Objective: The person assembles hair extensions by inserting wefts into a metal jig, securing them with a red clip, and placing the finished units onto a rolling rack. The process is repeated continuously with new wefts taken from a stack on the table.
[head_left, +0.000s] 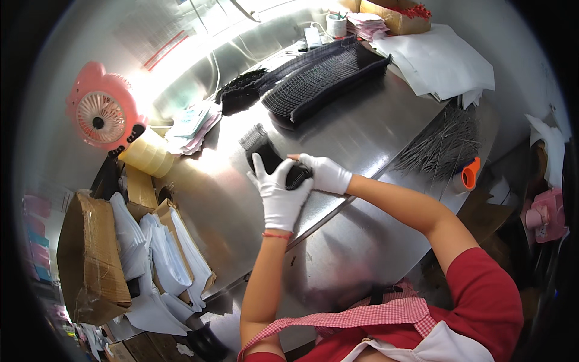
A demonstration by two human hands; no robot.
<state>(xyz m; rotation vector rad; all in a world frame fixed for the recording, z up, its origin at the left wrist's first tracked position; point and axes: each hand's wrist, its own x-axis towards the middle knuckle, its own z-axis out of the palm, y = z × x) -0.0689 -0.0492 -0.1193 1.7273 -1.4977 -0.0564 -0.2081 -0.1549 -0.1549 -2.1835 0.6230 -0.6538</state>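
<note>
From the head view, the left hand (278,192) and right hand (325,173), both in white gloves, hold a stack of thin black plastic strips (271,158) tight above the shiny metal table (356,133). If the squeeze loosens, I think the strips could fan out and spill.

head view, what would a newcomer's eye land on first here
Probably the two white-gloved hands at the centre, the left hand and right hand together gripping a black bundle over the shiny steel table. Next, the pink fan at far left, then the long black rows behind.
</note>
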